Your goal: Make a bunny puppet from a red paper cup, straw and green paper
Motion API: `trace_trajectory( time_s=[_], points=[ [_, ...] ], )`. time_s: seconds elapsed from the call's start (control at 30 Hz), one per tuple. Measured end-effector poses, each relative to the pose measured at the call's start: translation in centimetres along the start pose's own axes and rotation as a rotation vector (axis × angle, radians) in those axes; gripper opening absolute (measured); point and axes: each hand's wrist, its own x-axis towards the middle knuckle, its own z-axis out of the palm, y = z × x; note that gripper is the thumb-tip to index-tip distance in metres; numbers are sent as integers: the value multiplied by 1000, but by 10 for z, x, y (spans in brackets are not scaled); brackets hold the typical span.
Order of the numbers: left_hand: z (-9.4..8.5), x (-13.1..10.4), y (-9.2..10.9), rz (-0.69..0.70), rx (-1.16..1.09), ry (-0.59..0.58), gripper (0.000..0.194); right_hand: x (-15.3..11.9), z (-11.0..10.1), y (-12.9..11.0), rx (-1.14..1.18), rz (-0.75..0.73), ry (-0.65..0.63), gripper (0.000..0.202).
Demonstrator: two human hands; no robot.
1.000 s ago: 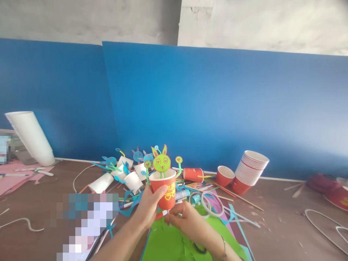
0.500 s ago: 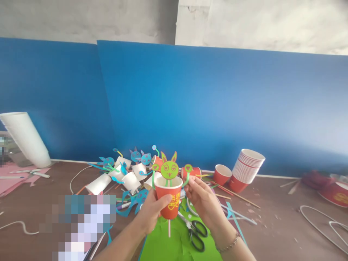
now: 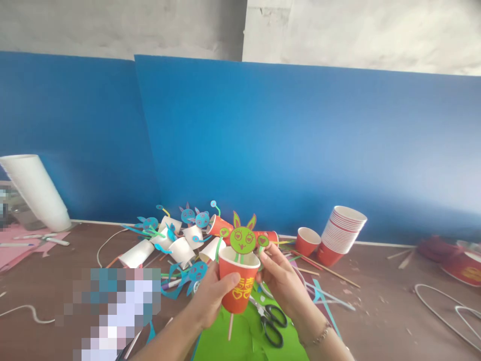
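My left hand (image 3: 211,296) is wrapped round a red paper cup (image 3: 238,286) with yellow printed characters, its thumb across the front. A green paper rabbit face (image 3: 242,239) with pink details stands above the cup's rim. A stick (image 3: 230,327) pokes out below the cup. Green bent straws rise at both sides, each ending in a small green paper disc (image 3: 263,240). My right hand (image 3: 278,271) pinches the right-hand straw just under its disc. Black-handled scissors (image 3: 271,321) lie on green paper (image 3: 244,346) beneath my hands.
Finished-looking cups with blue paper faces (image 3: 181,252) crowd the table behind the left hand. A stack of red-and-white cups (image 3: 341,235) leans right of a single red cup (image 3: 308,242). White stacked cups (image 3: 35,193) tilt at far left. A blue panel (image 3: 281,150) borders the table's back.
The cup has moved slightly right and down and now tilts, its stick pointing down-left. The rabbit face went with it. My right hand stays at the right-hand straw.
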Motion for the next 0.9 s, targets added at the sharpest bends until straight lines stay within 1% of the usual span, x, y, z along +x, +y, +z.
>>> trace_trajectory(
  time_s=[0.1, 0.23, 0.3, 0.4, 0.53, 0.63, 0.7, 0.8, 0.9],
  points=[
    [0, 0, -2, 0, 2, 13, 58, 0, 0, -1, -29, -2, 11, 26],
    [-4, 1, -5, -2, -6, 51, 58, 2, -3, -3, -59, -15, 105, 27],
    [-6, 1, -6, 3, -16, 54, 64, 3, -5, -3, -95, -27, 140, 28],
    [-5, 0, -5, 9, -25, 37, 74, 5, -8, -3, -126, -37, 160, 34],
    [-4, 0, -4, 5, 4, -6, 77, 4, -9, -4, -195, -41, 144, 34],
    [-4, 0, -4, 4, 25, -45, 77, 4, -9, -4, -242, -49, 109, 35],
    [-5, 0, -5, 19, 35, -54, 76, 4, -9, -5, -247, -45, 108, 36],
    [-6, 1, -3, 33, 43, -23, 78, 4, -11, -8, -263, -48, 109, 38],
    [-4, 2, 0, 56, 35, 38, 78, 3, -12, -12, -311, -48, 81, 34]
  ],
)
